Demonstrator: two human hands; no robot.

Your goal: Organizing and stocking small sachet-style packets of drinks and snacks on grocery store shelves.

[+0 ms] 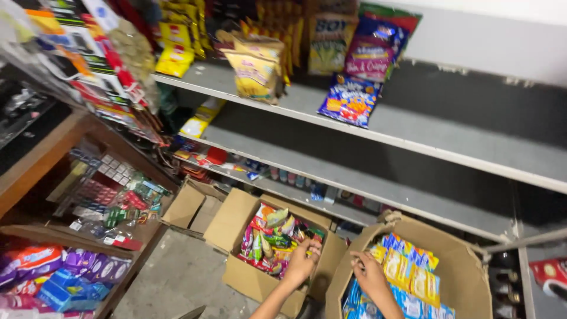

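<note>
Our left hand (301, 263) gripped a snack packet in the open carton (236, 221) of mixed sweets. Our right hand (369, 273) pinched yellow-and-blue packets (407, 269) in the neighbouring box (466, 260). They looked light, crinkly and crushable, best taken by an edge.

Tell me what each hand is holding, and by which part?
Left hand: a small packet, pinched at its edge. Right hand: touches the yellow packets; grip unclear.

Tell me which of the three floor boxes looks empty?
The small cardboard box farthest left; the other two hold snack packets, and both hands reach into those.
</note>
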